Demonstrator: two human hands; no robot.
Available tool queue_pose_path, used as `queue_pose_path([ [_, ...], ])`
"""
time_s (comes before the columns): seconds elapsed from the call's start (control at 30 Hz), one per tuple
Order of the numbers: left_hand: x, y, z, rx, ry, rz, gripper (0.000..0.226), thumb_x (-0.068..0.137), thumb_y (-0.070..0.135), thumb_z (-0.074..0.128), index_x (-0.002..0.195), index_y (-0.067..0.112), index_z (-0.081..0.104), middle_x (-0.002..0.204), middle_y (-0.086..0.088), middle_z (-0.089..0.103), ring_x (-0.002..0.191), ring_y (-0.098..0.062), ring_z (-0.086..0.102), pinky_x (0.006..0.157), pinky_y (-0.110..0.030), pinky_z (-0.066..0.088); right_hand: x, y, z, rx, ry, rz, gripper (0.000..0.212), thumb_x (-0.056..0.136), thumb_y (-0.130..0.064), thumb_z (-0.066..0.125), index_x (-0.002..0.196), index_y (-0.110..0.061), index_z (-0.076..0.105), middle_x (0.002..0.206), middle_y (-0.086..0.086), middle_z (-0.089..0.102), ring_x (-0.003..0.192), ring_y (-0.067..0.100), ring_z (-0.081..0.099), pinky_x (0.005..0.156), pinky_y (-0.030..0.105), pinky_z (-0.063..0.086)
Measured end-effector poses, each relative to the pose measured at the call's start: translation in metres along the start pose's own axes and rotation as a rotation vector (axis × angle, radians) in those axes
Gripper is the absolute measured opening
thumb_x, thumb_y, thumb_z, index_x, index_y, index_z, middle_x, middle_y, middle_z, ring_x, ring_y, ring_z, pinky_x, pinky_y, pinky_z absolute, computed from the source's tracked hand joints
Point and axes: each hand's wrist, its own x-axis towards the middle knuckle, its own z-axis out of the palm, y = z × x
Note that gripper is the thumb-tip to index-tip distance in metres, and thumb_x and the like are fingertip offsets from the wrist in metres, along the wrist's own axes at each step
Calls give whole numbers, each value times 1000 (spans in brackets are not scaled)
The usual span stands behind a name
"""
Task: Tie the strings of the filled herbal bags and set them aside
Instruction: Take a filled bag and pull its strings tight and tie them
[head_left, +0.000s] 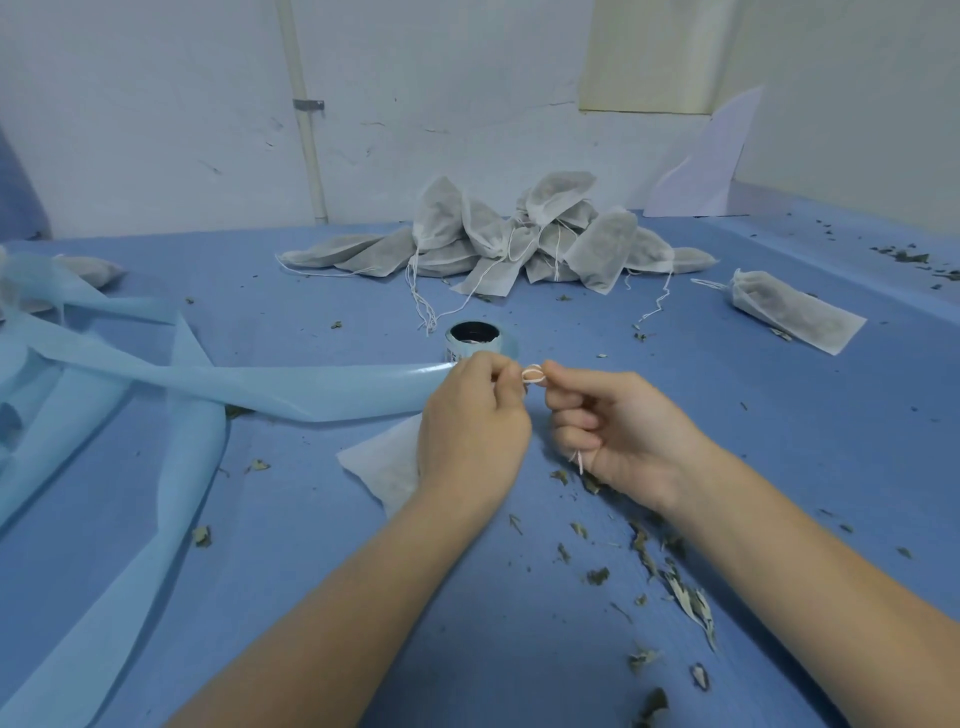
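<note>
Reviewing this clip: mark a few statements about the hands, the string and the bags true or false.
1. Both hands pinch a white string loop between them. True.
2. The pile of filled bags lies at the near table edge. False: it lies at the far side, by the wall.
3. A single bag lies apart, right of the pile. True.
4. The left hand rests flat and open. False: its fingers are curled, pinching the string.
5. The right hand holds the tape roll. False: the roll stands on the table.
</note>
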Motion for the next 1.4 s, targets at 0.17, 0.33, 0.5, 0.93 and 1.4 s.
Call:
queue_pose_path([
  [0.17,-9,1,2,-53,92,165,15,92,7,51,98,19,58,86,13,62,82,-8,56,72,-17,39,2,0,1,77,12,31,20,93,-12,50,75,-8,57,53,-7,31,38,3,20,34,10,18],
  [0.33,-9,1,1,6,259,272,7,82,14,66,85,11,72,92,3,68,89,-5,58,79,-1,31,3,1,1,96,65,-10,20,91,-10,55,72,-6,60,52,-6,33,37,3,22,33,10,20],
  [0.5,-6,-1,-2,263,295,396,5,81,7,70,77,5,72,90,-7,69,89,-29,61,83,-18,34,1,6,3,-210,230,-233,13,83,-10,70,74,-1,68,53,-4,39,41,5,30,38,16,28],
  [0.93,9,17,-8,69,164,-103,17,94,29,48,98,26,64,105,1,48,112,-21,37,99,-29,26,16,17,44,-625,353,-496,19,100,-35,45,93,-21,55,89,-4,66,89,12,63,77,25,47],
  [1.4,38,22,-35,-67,237,-204,16,97,22,44,97,16,59,116,-14,59,115,-33,49,101,-45,37,16,11,42,-719,304,-787,11,90,-29,66,80,-24,65,53,-30,56,56,-10,51,59,5,36],
])
